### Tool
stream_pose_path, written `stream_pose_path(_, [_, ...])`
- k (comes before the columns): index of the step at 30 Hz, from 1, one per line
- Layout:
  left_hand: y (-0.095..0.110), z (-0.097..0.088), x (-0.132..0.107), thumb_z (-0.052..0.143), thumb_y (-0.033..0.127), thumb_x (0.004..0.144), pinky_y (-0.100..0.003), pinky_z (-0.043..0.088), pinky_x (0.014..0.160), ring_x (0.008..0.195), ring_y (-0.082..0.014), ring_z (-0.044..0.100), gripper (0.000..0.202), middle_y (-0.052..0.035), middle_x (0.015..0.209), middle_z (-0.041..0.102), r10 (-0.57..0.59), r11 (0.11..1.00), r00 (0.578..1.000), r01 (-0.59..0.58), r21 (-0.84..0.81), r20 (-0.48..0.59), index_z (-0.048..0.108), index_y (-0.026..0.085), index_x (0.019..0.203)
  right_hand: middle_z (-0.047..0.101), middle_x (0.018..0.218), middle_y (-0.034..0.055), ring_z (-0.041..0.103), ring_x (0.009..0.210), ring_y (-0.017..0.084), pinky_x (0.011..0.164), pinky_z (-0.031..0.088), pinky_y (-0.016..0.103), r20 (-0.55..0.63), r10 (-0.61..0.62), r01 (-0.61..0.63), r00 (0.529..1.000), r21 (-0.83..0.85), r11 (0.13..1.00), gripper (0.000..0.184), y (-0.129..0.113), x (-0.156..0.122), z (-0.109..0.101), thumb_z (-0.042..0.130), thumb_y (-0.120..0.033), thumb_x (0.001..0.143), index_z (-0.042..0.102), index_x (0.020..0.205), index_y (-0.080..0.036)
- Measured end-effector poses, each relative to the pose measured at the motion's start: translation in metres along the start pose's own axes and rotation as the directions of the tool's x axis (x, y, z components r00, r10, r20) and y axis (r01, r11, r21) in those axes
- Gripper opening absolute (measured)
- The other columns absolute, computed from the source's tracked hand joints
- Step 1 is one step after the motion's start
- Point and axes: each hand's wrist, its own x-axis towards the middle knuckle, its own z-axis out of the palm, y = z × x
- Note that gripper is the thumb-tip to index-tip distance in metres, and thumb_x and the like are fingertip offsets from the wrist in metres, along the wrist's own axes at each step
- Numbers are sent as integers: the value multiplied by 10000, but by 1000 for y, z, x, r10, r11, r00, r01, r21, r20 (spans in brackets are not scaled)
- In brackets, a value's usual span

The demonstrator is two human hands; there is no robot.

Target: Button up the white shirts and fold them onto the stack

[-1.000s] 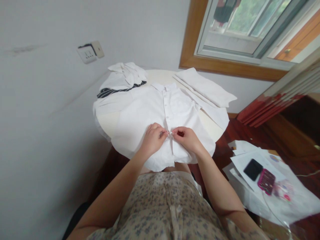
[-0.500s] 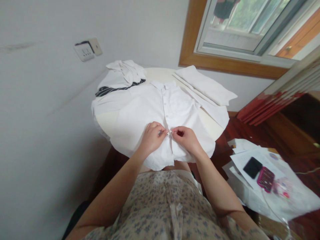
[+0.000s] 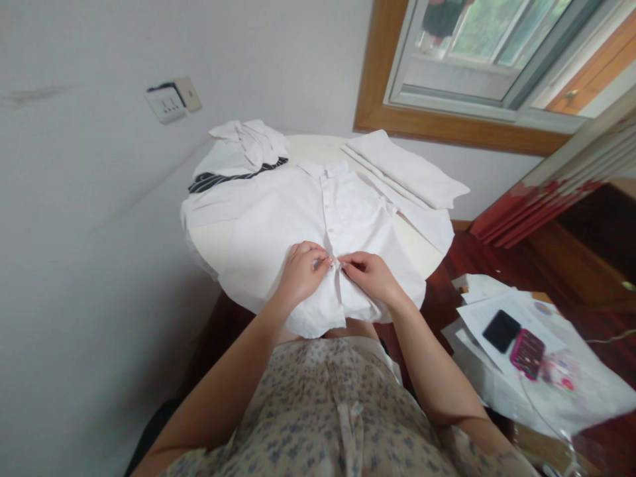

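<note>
One white shirt [image 3: 298,218], pinched by left hand [image 3: 301,271] and right hand [image 3: 370,275].

A white shirt [image 3: 278,225] is lying plain and unpatterned over the cream table [image 3: 211,242]. At the table's far left edge a white garment [image 3: 243,149] is showing black stripes, and at its far right edge a folded cloth [image 3: 407,172] is showing plain white. The person's top [image 3: 322,411] is showing beige with small grey-blue flowers. The window frame [image 3: 375,79] is showing honey brown. Off the table's right edge, a black phone [image 3: 501,330] and a pink device [image 3: 527,344] are lying on white papers [image 3: 489,306].
</note>
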Motion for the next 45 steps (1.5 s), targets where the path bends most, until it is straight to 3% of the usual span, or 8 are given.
stream_pose_path(5, [-2, 2, 0, 570, 295, 900, -428, 422, 1001, 1036, -222, 581, 186, -57, 1033, 672, -3, 1000, 1000, 3, 23, 7, 707, 208, 809, 763, 956, 43, 697, 864, 156, 829, 550, 305, 159, 74, -98, 985, 154, 983, 257, 4, 5, -9, 571, -259, 878, 752, 1043, -181])
stream_pose_path(8, [-4, 5, 0, 557, 303, 908, -424, 416, 999, 1035, -224, 577, 210, -64, 1024, 670, 7, 999, 1000, -7, 36, 7, 708, 200, 804, 763, 922, 40, 694, 820, 153, 802, 558, 296, 191, 69, -107, 979, 199, 974, 218, 11, 11, -8, 625, -280, 850, 765, 985, -182])
stream_pose_path(16, [-6, 7, 0, 547, 287, 902, -426, 426, 976, 1019, -227, 576, 204, -65, 1015, 663, 41, 998, 999, -40, 51, -12, 699, 208, 791, 714, 735, 17, 626, 610, 130, 586, 512, 245, 151, 63, -89, 987, 172, 981, 140, 12, 19, -1, 651, -235, 829, 755, 903, -178])
stream_pose_path(24, [-9, 7, 0, 484, 268, 929, -427, 433, 981, 1032, -228, 575, 254, -79, 1036, 662, 74, 996, 997, -73, 56, -16, 698, 193, 814, 702, 842, 31, 618, 746, 138, 739, 480, 269, 42, -181, 185, 983, -168, 968, 101, 8, 16, 5, 658, -157, 856, 735, 915, -186])
stream_pose_path(28, [-8, 5, 0, 451, 317, 962, -418, 422, 997, 1038, -219, 577, 307, -71, 1019, 664, 74, 997, 997, -74, 37, -6, 704, 196, 834, 697, 911, 44, 614, 836, 159, 806, 464, 287, 41, -220, 223, 975, -280, 934, 117, 7, 14, 6, 638, -137, 871, 716, 939, -193])
stream_pose_path(31, [-8, 3, -1, 523, 318, 931, -414, 418, 998, 1042, -217, 577, 235, -64, 1031, 664, 82, 996, 997, -82, 21, 3, 695, 199, 823, 675, 902, 44, 605, 851, 164, 808, 453, 286, 44, -224, 226, 974, -320, 920, 125, 5, 13, 7, 623, -129, 876, 703, 947, -194])
stream_pose_path(36, [-7, 1, -2, 612, 217, 851, -402, 431, 977, 1033, -211, 585, 76, -53, 1037, 665, 84, 996, 996, -84, -5, -2, 671, 203, 804, 624, 841, 26, 565, 770, 147, 735, 431, 266, 21, -210, 205, 977, -329, 922, 110, 7, 14, 10, 635, -130, 858, 689, 939, -182])
stream_pose_path(45, [-7, 4, -3, 606, 202, 839, -394, 460, 948, 1005, -212, 598, 80, -55, 1005, 669, 76, 996, 995, -79, -35, -57, 661, 205, 781, 633, 747, -3, 542, 674, 122, 660, 386, 239, 65, -133, 140, 989, -123, 983, 155, 2, 15, 1, 562, -257, 918, 679, 859, -173])
